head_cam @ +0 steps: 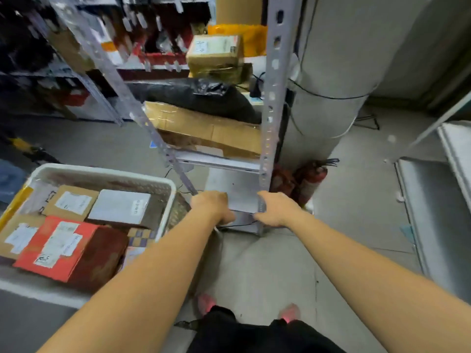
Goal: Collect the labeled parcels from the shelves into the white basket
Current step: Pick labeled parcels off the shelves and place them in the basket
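At the foot of the rack: both hands reach down to the lowest level of the metal shelving point(272, 85), one at each front upright.
Left hand point(212, 207): knuckles up, against the left end of a pale-grey flat slab point(233, 194); its fingers are hidden, so I cannot tell whether it grips anything.
Right hand point(277, 208): at the slab's right end beside the upright; fingertips are hidden behind the hand, so its grip cannot be told either.
Slab: blurred; parcel or shelf plate, I cannot tell which.
White basket point(102, 171): on the floor just left of the arms, holding labeled parcels.
Basket contents: a red box point(58, 248) with white labels at the front, a white parcel point(119, 206) and a small brown carton point(71, 202) behind it.
Shelf above the hands: a long cardboard box point(209, 131) with a black plastic bag point(198, 98) on top.
Higher up: a labeled brown carton point(215, 49) in front of a yellow bag point(252, 39).
Right of the rack: red fire extinguishers point(305, 182) at the base of a grey pillar point(331, 72).
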